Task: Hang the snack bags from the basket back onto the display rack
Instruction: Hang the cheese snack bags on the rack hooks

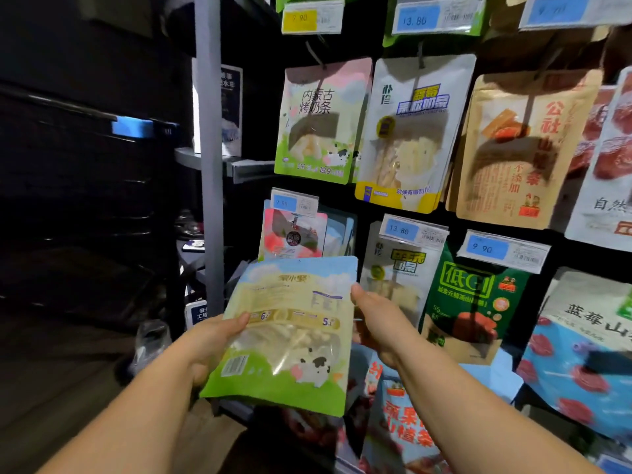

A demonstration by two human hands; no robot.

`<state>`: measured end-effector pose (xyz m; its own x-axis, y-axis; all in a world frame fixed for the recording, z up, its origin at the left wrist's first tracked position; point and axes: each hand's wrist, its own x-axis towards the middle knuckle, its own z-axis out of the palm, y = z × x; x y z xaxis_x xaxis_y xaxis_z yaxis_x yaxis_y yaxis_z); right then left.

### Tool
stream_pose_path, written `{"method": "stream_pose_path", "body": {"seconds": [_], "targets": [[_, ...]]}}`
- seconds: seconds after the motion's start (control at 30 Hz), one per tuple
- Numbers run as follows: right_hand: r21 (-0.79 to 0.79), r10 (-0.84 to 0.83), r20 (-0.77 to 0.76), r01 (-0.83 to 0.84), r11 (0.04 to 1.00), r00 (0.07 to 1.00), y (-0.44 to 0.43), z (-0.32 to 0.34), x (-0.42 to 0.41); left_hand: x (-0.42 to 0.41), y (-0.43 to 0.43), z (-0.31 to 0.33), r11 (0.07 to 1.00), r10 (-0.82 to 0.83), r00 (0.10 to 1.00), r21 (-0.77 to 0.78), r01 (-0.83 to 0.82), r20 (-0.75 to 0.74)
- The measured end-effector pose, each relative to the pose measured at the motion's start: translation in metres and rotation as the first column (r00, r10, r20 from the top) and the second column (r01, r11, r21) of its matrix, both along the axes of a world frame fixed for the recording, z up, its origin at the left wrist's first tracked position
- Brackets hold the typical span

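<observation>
I hold a snack bag [290,333] with a blue top, green bottom and a cartoon cow, its back side facing me, in front of the display rack [209,165]. My left hand [212,340] grips its left edge, thumb on the front. My right hand [379,323] holds its right edge, with the fingers hidden behind the bag. The bag sits just below a hook with a pink bag [290,234] and a blue 9.90 price tag [294,202]. No basket is in view.
Hanging bags fill the rack: a green-and-pink milk stick bag [321,121], a white-and-yellow bag [410,131], a brown bag [519,148], a green bag [472,302] and a blue bag [581,354]. A grey upright post bounds the rack's left side. Dark shelving [85,165] stands further left.
</observation>
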<state>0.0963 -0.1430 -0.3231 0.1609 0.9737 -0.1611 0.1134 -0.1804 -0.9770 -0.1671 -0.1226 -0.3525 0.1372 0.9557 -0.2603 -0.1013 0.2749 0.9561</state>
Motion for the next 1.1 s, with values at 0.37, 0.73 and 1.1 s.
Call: {"method": "stream_pose_path", "body": {"seconds": [0.37, 0.73, 1.1], "targets": [[0.109, -0.13, 0.215, 0.109, 0.988, 0.968, 0.09, 0.006, -0.034, -0.066, 0.023, -0.019, 0.943, 0.328, 0.943, 0.033, -0.33, 0.053], [0.188, -0.274, 0.174, 0.242, 0.952, 0.946, 0.149, -0.014, -0.06, -0.104, 0.041, -0.043, 0.882, 0.466, 0.885, 0.083, -0.465, 0.004], [0.164, -0.183, -0.03, 0.185, 0.969, 0.983, 0.155, -0.024, -0.081, -0.114, 0.038, -0.044, 0.839, 0.539, 0.842, 0.103, -0.535, -0.02]]}}
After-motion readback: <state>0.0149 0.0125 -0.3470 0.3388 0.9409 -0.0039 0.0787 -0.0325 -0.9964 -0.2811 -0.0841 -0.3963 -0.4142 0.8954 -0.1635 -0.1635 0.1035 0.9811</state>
